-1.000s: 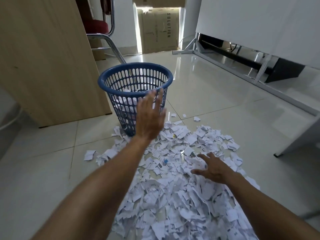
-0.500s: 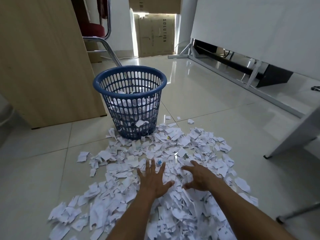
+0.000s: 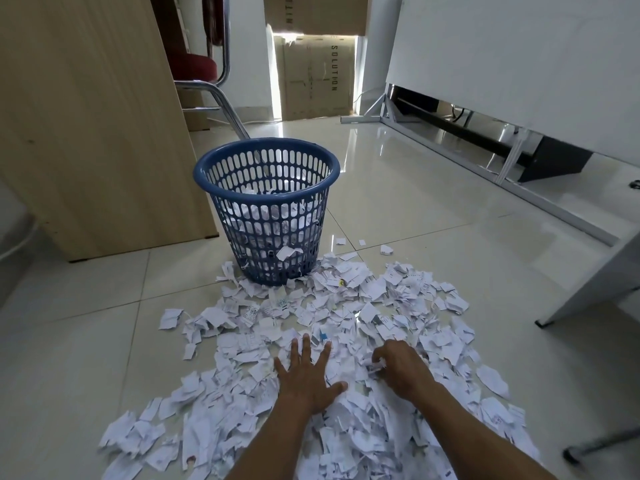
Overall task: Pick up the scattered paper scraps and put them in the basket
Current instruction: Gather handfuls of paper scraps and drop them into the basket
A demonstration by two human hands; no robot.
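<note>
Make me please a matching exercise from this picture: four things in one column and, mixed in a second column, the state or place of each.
Column 1
1. basket
2. left hand
3. right hand
4. cardboard box

Column 2
A. fingers curled into the paper scraps
B. stands upright on the floor, partly filled with scraps
C. far behind the basket, printed with the word SOLUTION
D. lies flat on the scraps, fingers spread

Right pairs: 1-B, 2-D, 3-A, 4-C
</note>
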